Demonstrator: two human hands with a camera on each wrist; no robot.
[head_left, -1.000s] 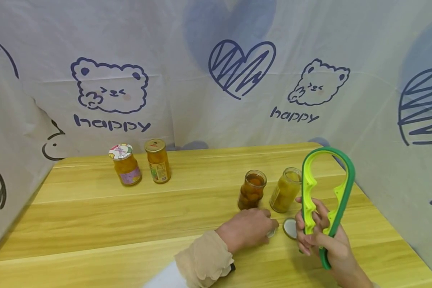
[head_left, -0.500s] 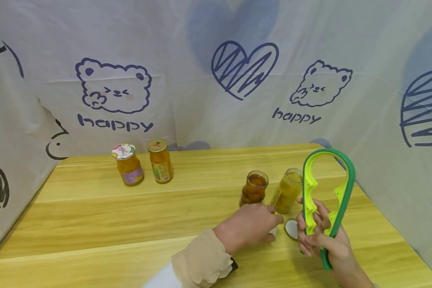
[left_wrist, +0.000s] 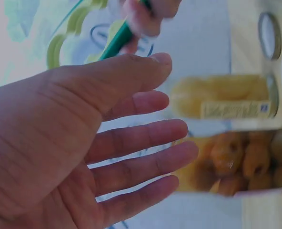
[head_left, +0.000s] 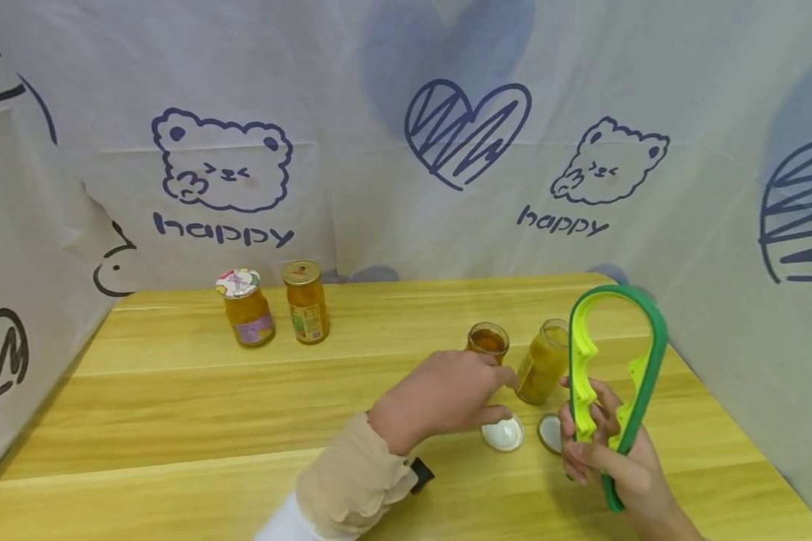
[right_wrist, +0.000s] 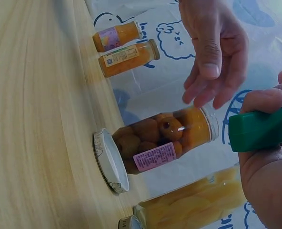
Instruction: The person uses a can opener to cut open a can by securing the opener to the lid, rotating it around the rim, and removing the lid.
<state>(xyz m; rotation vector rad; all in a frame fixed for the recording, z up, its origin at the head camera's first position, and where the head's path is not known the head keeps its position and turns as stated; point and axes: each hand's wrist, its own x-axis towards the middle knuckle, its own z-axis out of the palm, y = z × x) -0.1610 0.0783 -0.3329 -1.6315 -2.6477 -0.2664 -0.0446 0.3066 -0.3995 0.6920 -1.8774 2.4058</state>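
Observation:
My left hand (head_left: 443, 394) hovers with fingers loosely extended and nothing in its grasp. In the head view it partly covers an uncapped jar of dark round fruit (right_wrist: 155, 136). Below its thumb, a white-lined jar lid (head_left: 504, 433) lies inside up on the table. My right hand (head_left: 625, 469) grips the handles of a green and yellow jar opener (head_left: 658, 338), its loop pointing up. Close to that hand stands an uncapped jar of yellow fruit (head_left: 538, 370). A second, smaller lid (head_left: 550, 433) lies inside up beside the right fingers, partly hidden by them.
At the back left stand two capped jars of orange fruit: one with a patterned white lid (head_left: 249, 315), one with a gold lid (head_left: 307, 308). The wooden table (head_left: 196, 421) meets a printed cloth (head_left: 359, 188) at the back and sides.
My left hand has risen from the white-lined lid and moved up and left, leaving that lid on the table. The right hand keeps its hold on the jar opener, nearly still.

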